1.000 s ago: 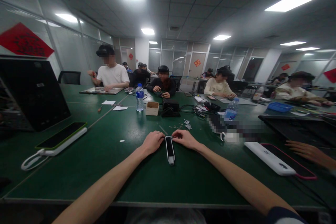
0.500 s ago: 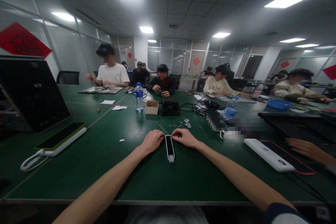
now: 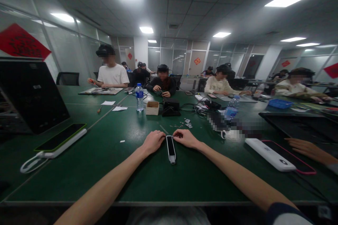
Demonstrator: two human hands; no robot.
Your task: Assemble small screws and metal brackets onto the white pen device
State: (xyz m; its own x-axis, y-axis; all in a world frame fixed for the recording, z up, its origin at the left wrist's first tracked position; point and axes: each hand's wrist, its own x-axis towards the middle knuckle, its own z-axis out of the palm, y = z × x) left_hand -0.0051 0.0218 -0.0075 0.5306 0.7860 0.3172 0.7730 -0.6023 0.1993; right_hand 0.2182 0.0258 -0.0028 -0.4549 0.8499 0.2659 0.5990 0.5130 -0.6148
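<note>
A slim white-rimmed handheld device (image 3: 171, 149) with a long black face lies on the green table, its narrower grey-white tip toward me. At its far end, my left hand (image 3: 154, 140) has curled fingers against the left edge. Across from it, my right hand (image 3: 186, 138) pinches at the right edge of the same end. The fingertips and what exactly they grip are partly hidden. Just beyond my hands lie a thin clear strip (image 3: 163, 129) and several tiny parts (image 3: 177, 125), with small silvery pieces (image 3: 188, 123) close by.
Ahead stand a water bottle (image 3: 139, 97), a small cardboard box (image 3: 152, 108) and a black stand (image 3: 171, 108). A phone (image 3: 62, 136) lies left; a white power bank (image 3: 269, 154) lies right, near another person's hand (image 3: 307, 150). Several people sit around the table.
My hands and the device stay practically in place. Only the camera view shifts slightly; the person in white at the far left moves a hand a little.
</note>
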